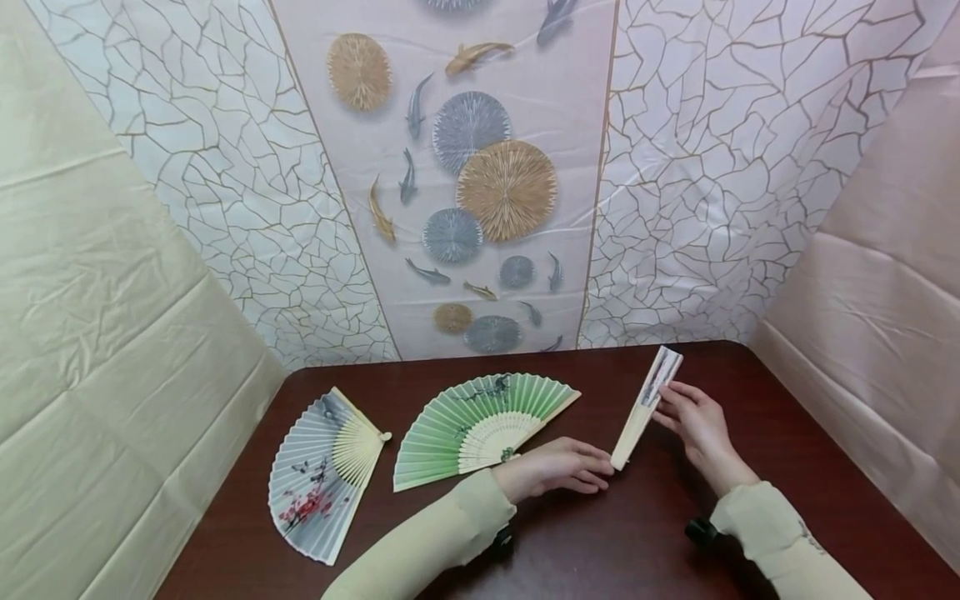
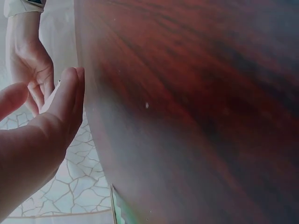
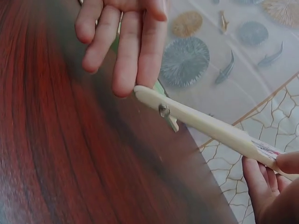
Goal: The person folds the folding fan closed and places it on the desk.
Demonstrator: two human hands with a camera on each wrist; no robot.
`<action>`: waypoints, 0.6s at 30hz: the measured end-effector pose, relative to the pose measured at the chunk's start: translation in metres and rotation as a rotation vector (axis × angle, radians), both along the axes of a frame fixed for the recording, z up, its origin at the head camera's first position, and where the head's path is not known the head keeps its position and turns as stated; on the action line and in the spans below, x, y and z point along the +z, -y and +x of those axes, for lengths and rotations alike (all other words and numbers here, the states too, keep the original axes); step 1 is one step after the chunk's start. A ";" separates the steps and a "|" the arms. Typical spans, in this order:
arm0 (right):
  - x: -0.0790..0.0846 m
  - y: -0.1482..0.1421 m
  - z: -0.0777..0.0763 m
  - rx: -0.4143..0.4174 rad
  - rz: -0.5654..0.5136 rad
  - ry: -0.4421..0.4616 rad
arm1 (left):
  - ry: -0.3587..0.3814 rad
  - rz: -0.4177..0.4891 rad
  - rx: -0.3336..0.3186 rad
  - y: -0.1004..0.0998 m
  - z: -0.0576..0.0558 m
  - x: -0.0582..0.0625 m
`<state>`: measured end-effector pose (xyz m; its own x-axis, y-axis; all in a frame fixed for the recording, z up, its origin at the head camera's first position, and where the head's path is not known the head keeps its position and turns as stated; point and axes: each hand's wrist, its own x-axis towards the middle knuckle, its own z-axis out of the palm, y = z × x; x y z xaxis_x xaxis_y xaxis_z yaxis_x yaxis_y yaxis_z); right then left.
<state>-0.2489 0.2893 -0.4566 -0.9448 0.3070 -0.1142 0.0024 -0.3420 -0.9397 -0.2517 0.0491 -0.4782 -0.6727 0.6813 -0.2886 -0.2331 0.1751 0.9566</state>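
A folded hand fan (image 1: 639,422) with pale ribs and a printed white leaf slants above the right part of the table. My right hand (image 1: 698,423) pinches it near its upper, printed end between thumb and fingers. In the right wrist view, the fan's rivet (image 3: 164,110) shows close to its rounded lower end. My left hand (image 1: 558,467) reaches across from the left, its fingers fairly straight and their tips right at that rounded end. Behind the left wrist lies an open green fan (image 1: 450,433), its pivot close to the sleeve.
An open grey fan (image 1: 303,479) with red blossoms lies at the table's left. The dark red-brown table (image 1: 592,550) meets a patterned cloth backdrop (image 1: 675,208) at its far edge. Pale cloth walls (image 1: 862,333) stand at both sides.
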 end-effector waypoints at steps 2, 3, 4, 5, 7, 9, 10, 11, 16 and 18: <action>-0.002 -0.002 -0.002 0.004 0.009 0.019 | 0.008 -0.023 -0.016 0.000 0.000 0.002; -0.003 -0.003 -0.003 0.006 0.015 0.030 | 0.013 -0.031 -0.021 -0.001 0.000 0.002; -0.005 -0.004 -0.004 0.011 0.023 0.035 | 0.016 -0.037 -0.024 -0.001 0.000 0.003; -0.006 -0.005 -0.004 0.018 0.029 0.040 | 0.018 -0.040 -0.022 -0.001 0.000 0.002; -0.010 -0.008 -0.006 0.027 0.033 0.046 | 0.023 -0.042 -0.020 -0.002 -0.001 0.001; -0.012 -0.009 -0.007 0.041 0.040 0.045 | 0.026 -0.043 -0.021 -0.003 -0.002 0.000; -0.013 -0.009 -0.007 0.048 0.044 0.043 | 0.031 -0.044 -0.021 -0.003 -0.002 -0.001; -0.013 -0.010 -0.007 0.051 0.043 0.045 | 0.035 -0.045 -0.024 -0.004 -0.003 -0.002; -0.015 -0.011 -0.005 0.072 0.065 0.064 | 0.070 -0.054 -0.038 -0.005 -0.005 -0.002; -0.016 -0.011 -0.005 0.077 0.076 0.074 | 0.071 -0.057 -0.047 -0.006 -0.006 -0.001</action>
